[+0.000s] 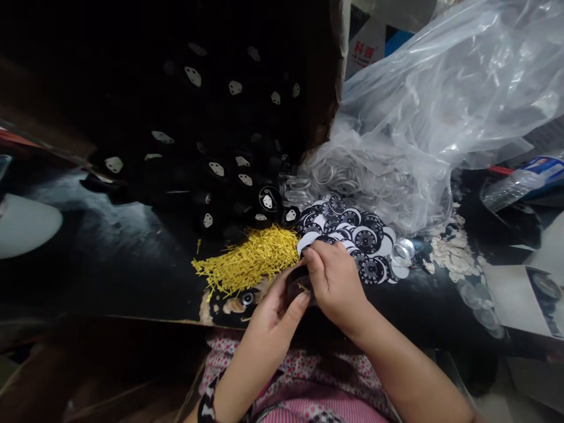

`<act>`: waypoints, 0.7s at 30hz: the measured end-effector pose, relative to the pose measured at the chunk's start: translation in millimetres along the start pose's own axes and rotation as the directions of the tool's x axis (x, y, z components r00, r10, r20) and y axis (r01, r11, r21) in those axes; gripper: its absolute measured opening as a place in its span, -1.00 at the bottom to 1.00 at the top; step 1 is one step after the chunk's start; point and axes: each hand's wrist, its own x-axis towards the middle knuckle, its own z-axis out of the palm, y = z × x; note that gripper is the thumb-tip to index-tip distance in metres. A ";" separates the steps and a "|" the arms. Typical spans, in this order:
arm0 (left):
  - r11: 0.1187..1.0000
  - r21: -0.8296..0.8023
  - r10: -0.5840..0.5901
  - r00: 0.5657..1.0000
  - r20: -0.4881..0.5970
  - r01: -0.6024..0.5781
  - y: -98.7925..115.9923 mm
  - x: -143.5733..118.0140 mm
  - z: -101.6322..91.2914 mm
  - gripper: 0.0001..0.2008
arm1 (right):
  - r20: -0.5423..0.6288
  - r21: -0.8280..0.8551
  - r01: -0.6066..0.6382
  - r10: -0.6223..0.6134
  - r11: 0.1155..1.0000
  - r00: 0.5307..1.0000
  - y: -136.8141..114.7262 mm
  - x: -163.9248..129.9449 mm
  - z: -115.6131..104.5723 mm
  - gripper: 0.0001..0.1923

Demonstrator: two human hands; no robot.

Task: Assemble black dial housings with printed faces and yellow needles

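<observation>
Work zone is boxed in: yellow pin pile (251, 261) on the left, printed dial discs (356, 238) straight ahead, plastic bag of clear rings (423, 117) bulging in from the right, black parts heap (211, 147) behind. Open path — dark tabletop (118, 258) far left. Paper scraps (449, 249) litter the right side.

Dim light; dark worktable (110, 258); cardboard box wall (328, 70).
</observation>
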 end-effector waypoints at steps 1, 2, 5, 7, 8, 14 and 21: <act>1.000 0.014 0.010 1.000 0.001 -0.010 0.7 0.1 0.6 -0.56 | -0.025 0.009 0.008 -0.007 1.000 1.000 -0.5 -1.3 1.8 -0.53; 0.999 0.032 0.023 1.000 -0.004 -0.023 1.6 0.7 1.5 -0.58 | -0.044 0.018 0.012 -0.011 1.000 0.999 -1.0 -2.7 3.8 -0.52; 0.993 0.109 0.060 0.997 -0.055 -0.054 3.7 1.2 3.2 -0.62 | -0.062 0.037 0.005 -0.002 0.999 0.998 -3.1 -6.3 10.8 -0.52; 0.989 0.146 0.048 0.994 -0.094 -0.034 1.3 -5.0 -3.0 -0.63 | 0.010 0.042 -0.010 0.009 0.999 1.000 -5.0 -7.8 14.6 -0.53; 0.987 0.159 0.016 0.995 -0.101 0.001 -1.9 -11.7 -10.5 -0.63 | 0.079 0.055 -0.013 0.008 0.998 0.997 -5.6 -8.3 15.4 -0.54; 0.865 0.491 0.150 0.878 -0.455 0.106 -24.7 -81.4 -103.1 -0.56 | 0.258 0.227 -0.080 0.019 0.971 0.966 0.1 -8.6 7.2 -0.76; 0.432 0.872 0.544 0.837 -0.050 -0.229 15.9 -3.3 -120.4 -0.56 | 0.417 0.293 0.080 -0.202 0.953 0.886 -21.4 -15.5 14.4 -0.85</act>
